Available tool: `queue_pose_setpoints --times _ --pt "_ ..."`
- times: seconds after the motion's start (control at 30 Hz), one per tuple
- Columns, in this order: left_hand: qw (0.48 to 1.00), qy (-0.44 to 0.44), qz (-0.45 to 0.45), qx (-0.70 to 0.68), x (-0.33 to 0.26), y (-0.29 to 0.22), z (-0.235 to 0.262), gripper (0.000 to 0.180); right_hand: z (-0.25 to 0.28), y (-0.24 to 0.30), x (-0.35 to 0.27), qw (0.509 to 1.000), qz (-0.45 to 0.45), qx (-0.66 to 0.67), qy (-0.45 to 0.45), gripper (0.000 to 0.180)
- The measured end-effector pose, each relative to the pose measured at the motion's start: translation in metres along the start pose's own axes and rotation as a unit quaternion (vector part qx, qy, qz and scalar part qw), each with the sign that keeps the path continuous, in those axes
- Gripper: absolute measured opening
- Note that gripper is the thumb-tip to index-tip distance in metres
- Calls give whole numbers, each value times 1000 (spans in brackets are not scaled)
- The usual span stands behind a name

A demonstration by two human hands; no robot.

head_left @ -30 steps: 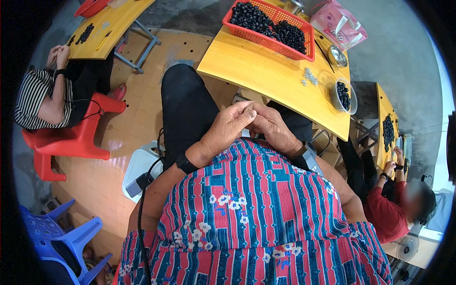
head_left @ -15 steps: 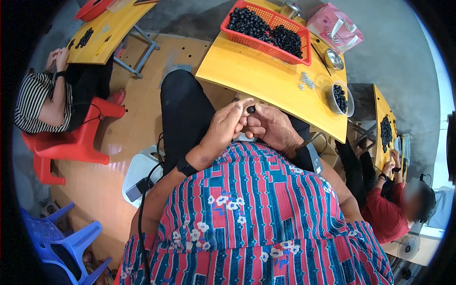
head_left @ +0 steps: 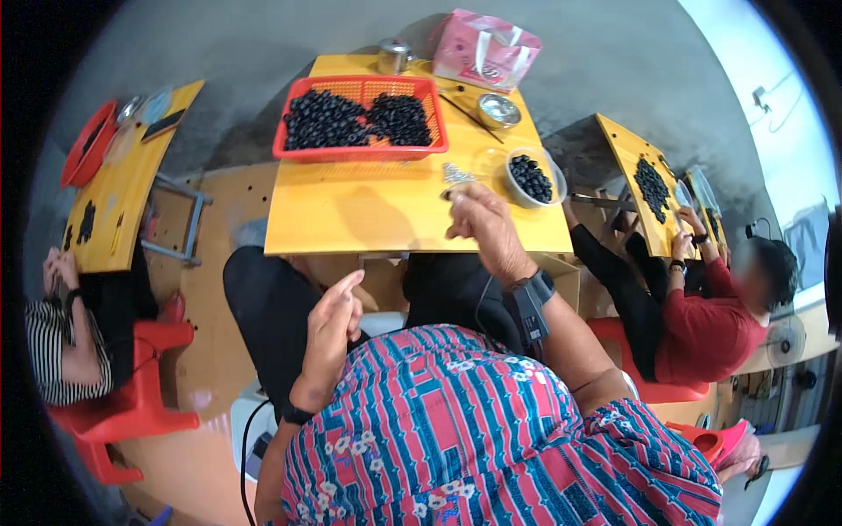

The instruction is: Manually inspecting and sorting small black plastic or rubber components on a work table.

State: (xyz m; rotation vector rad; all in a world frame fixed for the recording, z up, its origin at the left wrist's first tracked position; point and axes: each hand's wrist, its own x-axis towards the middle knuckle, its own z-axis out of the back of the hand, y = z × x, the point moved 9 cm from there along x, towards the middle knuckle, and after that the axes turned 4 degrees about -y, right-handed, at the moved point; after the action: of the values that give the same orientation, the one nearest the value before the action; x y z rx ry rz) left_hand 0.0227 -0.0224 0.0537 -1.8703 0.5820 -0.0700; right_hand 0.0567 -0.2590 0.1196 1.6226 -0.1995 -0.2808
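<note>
My right hand [head_left: 481, 223] reaches out over the yellow table [head_left: 368, 210], fingers pinched on what looks like a small black piece. Its fingertips are just below a little pile of small metal parts [head_left: 456, 173] and left of a clear bowl [head_left: 514, 189] of black pieces. My left hand [head_left: 331, 329] is raised over my lap, fingers loosely extended and holding nothing. A red basket [head_left: 364, 156] at the table's far side holds two heaps of black pieces [head_left: 351, 118]. Both wrists carry dark bands.
A metal bowl [head_left: 498, 110], a metal can [head_left: 393, 57] and a pink bag [head_left: 484, 51] stand at the table's far end. One person in stripes [head_left: 61, 342] sits left on a red chair [head_left: 132, 403]; another in red [head_left: 710, 316] sits right at another yellow table [head_left: 649, 184].
My hands were together over my lap working a small black piece. They have parted: the right hand has gone forward over the table, and the left stays back, raised.
</note>
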Motion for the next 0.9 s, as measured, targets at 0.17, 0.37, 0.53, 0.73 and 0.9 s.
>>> queue_pose_setpoints --times 0.17,0.37,0.53,0.73,0.9 --pt "999 17 2 37 -2 -3 -6 38 104 61 22 877 234 -359 -218 24" --pt "999 -6 19 38 -5 0 1 37 187 41 55 827 128 -444 -321 33" --pt "997 -24 68 13 -5 9 7 35 139 46 58 911 161 -275 -262 19" --pt "995 4 85 53 -8 12 3 34 8 46 83 932 188 -309 -32 13" --pt "992 -11 107 63 -9 -1 5 35 -76 54 124 856 272 -437 54 15"
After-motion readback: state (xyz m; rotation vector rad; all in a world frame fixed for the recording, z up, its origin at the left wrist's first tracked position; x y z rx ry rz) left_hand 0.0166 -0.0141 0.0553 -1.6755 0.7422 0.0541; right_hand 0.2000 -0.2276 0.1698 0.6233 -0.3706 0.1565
